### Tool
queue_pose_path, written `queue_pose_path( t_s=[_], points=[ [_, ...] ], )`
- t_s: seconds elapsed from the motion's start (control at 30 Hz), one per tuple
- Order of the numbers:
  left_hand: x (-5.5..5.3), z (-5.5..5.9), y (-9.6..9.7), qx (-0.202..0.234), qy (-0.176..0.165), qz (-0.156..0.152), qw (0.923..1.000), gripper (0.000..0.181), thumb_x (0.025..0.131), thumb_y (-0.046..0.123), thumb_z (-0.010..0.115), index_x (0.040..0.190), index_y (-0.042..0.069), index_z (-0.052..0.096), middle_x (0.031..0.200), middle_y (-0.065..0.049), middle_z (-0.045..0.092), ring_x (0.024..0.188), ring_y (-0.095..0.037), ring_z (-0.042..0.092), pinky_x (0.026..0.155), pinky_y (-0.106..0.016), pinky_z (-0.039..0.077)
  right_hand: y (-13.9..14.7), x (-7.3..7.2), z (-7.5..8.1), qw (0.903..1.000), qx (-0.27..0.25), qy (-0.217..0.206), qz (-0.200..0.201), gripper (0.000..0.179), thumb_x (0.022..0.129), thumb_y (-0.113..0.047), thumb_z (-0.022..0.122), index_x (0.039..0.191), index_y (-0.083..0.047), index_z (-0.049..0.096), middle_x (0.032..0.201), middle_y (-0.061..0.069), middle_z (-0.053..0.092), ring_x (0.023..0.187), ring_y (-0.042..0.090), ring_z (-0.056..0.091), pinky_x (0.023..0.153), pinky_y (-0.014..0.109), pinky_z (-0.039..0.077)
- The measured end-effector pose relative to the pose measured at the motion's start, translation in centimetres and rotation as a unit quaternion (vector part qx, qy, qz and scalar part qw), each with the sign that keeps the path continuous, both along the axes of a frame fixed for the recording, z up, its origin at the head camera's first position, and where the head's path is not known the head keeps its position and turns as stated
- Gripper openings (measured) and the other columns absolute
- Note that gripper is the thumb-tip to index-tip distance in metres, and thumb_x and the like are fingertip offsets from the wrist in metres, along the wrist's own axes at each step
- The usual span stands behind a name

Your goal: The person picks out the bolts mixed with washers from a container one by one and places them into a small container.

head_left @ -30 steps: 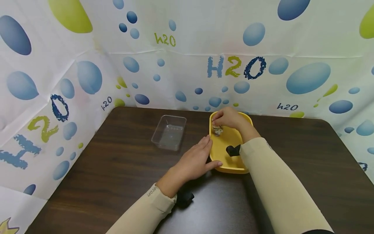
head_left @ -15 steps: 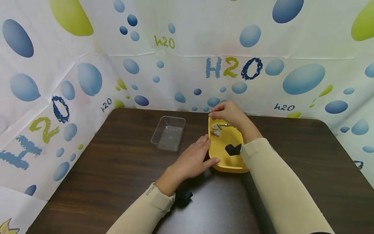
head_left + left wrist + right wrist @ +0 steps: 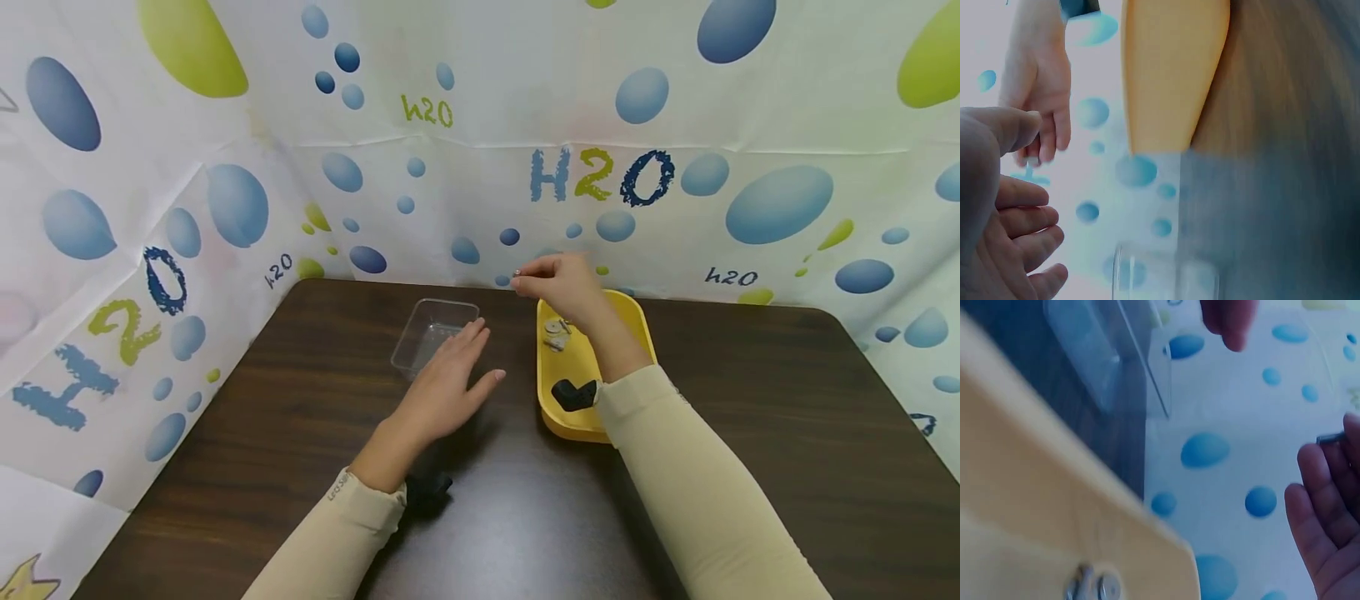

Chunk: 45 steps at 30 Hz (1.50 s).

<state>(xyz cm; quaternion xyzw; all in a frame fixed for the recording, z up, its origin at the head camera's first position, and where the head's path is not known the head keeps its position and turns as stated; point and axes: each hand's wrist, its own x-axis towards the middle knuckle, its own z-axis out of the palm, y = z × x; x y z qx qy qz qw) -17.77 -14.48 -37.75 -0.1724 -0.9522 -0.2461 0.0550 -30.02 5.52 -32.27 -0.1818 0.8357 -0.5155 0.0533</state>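
Observation:
In the head view my right hand (image 3: 562, 287) is raised over the far left corner of a yellow tray (image 3: 577, 430). Between its thumb and fingertips it pinches a small metal piece (image 3: 1331, 438), whose end shows in the right wrist view; the rest is covered by the fingers. Several small metal hardware parts (image 3: 557, 335) lie in the tray, one of them a round disc (image 3: 1110, 587). My left hand (image 3: 442, 387), fingers straight and thumb spread, hovers at the near right side of a clear plastic container (image 3: 411, 343) and partly covers it.
Both containers stand on a dark wood table (image 3: 247, 433), the clear one left of the yellow one. Behind the table hangs a white sheet (image 3: 480, 200) with blue and green drops. A black wrist camera (image 3: 574, 395) overlaps the tray.
My right hand has lifted out of the tray with the small metal piece and moved left. My left hand has left the tray's edge and moved left toward the clear container.

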Motion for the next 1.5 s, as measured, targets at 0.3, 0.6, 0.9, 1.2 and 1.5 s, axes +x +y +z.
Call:
queue_pose_path(
  t_s=[0.3, 0.6, 0.9, 1.2, 1.5],
  points=[
    [-0.4, 0.1, -5.1, 0.015, 0.021, 0.055, 0.9982, 0.069, 0.1, 0.039, 0.056, 0.153, 0.003, 0.031, 0.162, -0.011, 0.025, 0.151, -0.025, 0.021, 0.121, -0.05, 0.018, -3.9, 1.6, -0.9, 0.9983, -0.056, 0.019, -0.005, 0.028, 0.089, -0.034, 0.072, 0.107, -0.012, 0.076, 0.101, 0.003, 0.073, 0.094, 0.018, 0.065, 0.087, 0.035, 0.055],
    [-1.0, -0.7, -8.9, -0.016, -0.019, 0.081, 0.9964, 0.075, 0.098, 0.042, 0.057, 0.153, -0.001, 0.028, 0.162, -0.016, 0.023, 0.151, -0.032, 0.019, 0.12, -0.055, 0.016, -8.0, 4.3, -2.3, 0.9962, -0.054, 0.068, -0.004, 0.021, 0.09, -0.03, 0.072, 0.103, -0.014, 0.077, 0.099, -0.002, 0.074, 0.089, 0.013, 0.066, 0.076, 0.028, 0.057],
    [-1.5, -1.4, -10.4, -0.009, -0.062, 0.084, 0.9945, 0.073, 0.1, 0.041, 0.054, 0.155, 0.002, 0.026, 0.163, -0.015, 0.02, 0.149, -0.034, 0.022, 0.117, -0.058, 0.023, -10.2, 5.9, -4.2, 0.9946, -0.051, 0.09, 0.006, 0.02, 0.09, -0.027, 0.073, 0.104, -0.012, 0.077, 0.099, -0.001, 0.075, 0.087, 0.012, 0.067, 0.074, 0.025, 0.057],
    [-1.8, -2.3, -10.7, -0.009, -0.067, 0.075, 0.9949, 0.065, 0.103, 0.037, 0.048, 0.154, 0.002, 0.028, 0.164, -0.014, 0.02, 0.15, -0.033, 0.022, 0.117, -0.057, 0.025, -10.9, 5.9, -6.6, 0.9944, -0.036, 0.1, -0.005, 0.021, 0.09, -0.027, 0.073, 0.103, -0.011, 0.077, 0.097, 0.0, 0.076, 0.087, 0.013, 0.068, 0.076, 0.027, 0.057],
    [-1.9, -2.6, -10.4, -0.003, -0.083, 0.076, 0.9937, 0.063, 0.104, 0.032, 0.045, 0.156, 0.004, 0.024, 0.165, -0.012, 0.017, 0.149, -0.032, 0.023, 0.117, -0.057, 0.026, -11.5, 6.2, -8.7, 0.9872, -0.035, 0.155, 0.001, 0.017, 0.09, -0.02, 0.073, 0.102, -0.009, 0.077, 0.102, 0.003, 0.075, 0.096, 0.017, 0.07, 0.085, 0.035, 0.058]
  ],
)
